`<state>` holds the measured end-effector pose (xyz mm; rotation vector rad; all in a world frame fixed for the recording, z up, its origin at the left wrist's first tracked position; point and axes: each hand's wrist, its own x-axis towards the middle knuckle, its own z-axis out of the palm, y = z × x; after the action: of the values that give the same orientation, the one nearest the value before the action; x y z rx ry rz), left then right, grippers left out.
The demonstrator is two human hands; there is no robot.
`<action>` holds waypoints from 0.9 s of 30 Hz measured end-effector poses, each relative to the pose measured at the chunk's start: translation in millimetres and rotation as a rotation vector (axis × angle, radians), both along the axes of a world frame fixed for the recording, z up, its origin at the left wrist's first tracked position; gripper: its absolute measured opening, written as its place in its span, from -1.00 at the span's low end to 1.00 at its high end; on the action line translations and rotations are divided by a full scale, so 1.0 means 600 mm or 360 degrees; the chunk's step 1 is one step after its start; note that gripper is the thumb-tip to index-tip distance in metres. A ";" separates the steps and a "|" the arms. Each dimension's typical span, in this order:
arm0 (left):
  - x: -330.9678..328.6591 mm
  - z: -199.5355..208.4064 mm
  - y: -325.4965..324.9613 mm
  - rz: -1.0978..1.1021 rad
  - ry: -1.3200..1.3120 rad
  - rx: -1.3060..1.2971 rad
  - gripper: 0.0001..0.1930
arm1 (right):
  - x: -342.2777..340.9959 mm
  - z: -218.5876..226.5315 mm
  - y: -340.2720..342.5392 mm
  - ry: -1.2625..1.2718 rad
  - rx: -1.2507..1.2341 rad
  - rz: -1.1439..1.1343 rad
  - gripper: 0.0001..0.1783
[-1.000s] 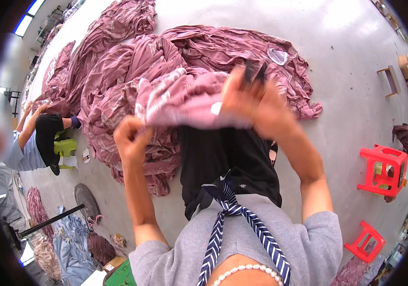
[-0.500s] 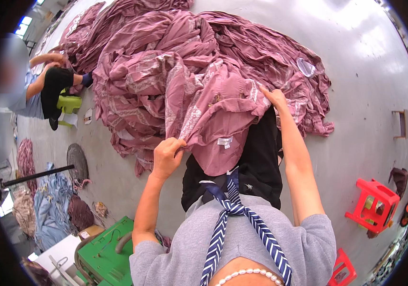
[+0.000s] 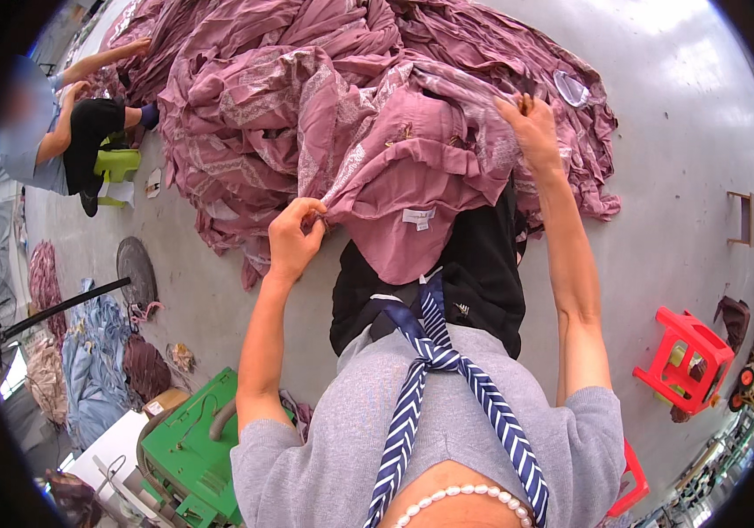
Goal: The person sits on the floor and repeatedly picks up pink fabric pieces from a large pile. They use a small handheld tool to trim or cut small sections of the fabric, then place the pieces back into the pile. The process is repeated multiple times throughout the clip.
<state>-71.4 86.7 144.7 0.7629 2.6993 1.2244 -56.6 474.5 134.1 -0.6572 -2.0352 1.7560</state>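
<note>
A dusty-pink garment (image 3: 403, 180) with pale lace-like trim is spread between my hands, its white label (image 3: 418, 218) facing up near the lower flap. My left hand (image 3: 296, 239) pinches the garment's near left edge between thumb and fingers. On the far right side, my right hand (image 3: 533, 136) grips bunched cloth of the same garment, fingers curled over it. Behind and around it rises a large heap of matching pink cloth (image 3: 245, 114), so where the garment ends and the heap begins is hard to tell. The flap hangs over my black-clothed lap.
At the far left a person (image 3: 33, 132) sits on a green stool (image 3: 117, 165), reaching to the heap. Blue cloth (image 3: 95, 370) and a green machine (image 3: 192, 449) stand at the lower left. A red stool (image 3: 685, 361) is on the grey floor (image 3: 658, 202) at right.
My right hand has moved up and outward, drawing the garment's right side farther away. My left hand has shifted slightly left and up. The seated person's arm now reaches out toward the heap.
</note>
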 end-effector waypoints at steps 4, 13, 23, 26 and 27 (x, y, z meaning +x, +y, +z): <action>-0.009 0.002 -0.007 0.0003 -0.0086 -0.0109 -0.74 | -0.008 0.063 -0.077 -0.0067 0.0667 0.0193 -0.62; 0.043 0.039 0.145 -0.0596 0.0649 -0.0138 -0.63 | 0.041 -0.064 -0.048 -0.0328 0.0588 0.0371 -0.54; 0.001 0.037 0.180 -0.0440 -0.0598 0.0068 -0.86 | 0.170 0.003 -0.119 0.0231 0.1202 0.0041 -0.57; -0.030 0.053 0.175 -0.0398 -0.1534 0.0549 -0.84 | 0.188 0.029 -0.156 0.0003 0.0821 0.0130 -0.58; -0.038 0.060 0.182 -0.0405 -0.1624 0.0678 -0.79 | 0.185 0.040 -0.165 0.0167 0.0754 0.0089 -0.60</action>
<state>-94.3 196.2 180.7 0.3234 1.5104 1.5532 54.7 375.4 158.1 -0.3539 -2.2919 1.2297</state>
